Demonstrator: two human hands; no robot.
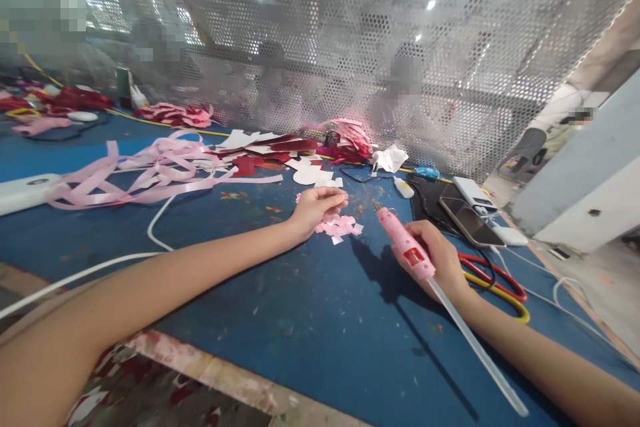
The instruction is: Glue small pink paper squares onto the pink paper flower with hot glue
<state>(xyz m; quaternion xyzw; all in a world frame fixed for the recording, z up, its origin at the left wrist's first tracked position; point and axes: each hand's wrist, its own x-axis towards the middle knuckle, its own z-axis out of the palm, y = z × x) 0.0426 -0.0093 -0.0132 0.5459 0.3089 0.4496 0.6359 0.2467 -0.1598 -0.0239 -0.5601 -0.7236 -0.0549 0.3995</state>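
Right hand (437,257): curled around the pink plastic glue gun with the red switch (400,233), gripping at the back half of the body, held above the desk.
Glue gun: in the grasp to the right of centre, metal nozzle tilted up and to the left, pointing roughly toward the other hand but well apart from it; casting a long shadow.
Translucent glue stick (475,343): jutting from the rear end, slanting toward the near right.
Left hand (317,209): thumb and fingertips drawn together in a pinch; cannot tell whether any small piece is held there.
Small pale pink cut pieces (336,225): heaped loosely on the desk, right under and beside the pinching fingers.
Blue-topped desk (300,333): scuffed and spotted with paint-like marks.
Glossy pale pink ribbon (150,173): tangled in loops at the far left, near a white elongated device (25,195) at the edge of view.
Dark red and white flat cut-outs (270,145): piled beyond the left hand.
Crumpled white tissue (390,158): near the base of the grey perforated metal screen (320,47).
Dark-screened smartphone (470,220): beyond the right hand, just beside a white power bank (473,192).
Red and yellow looped handles (517,292): lying to the right of the right wrist.
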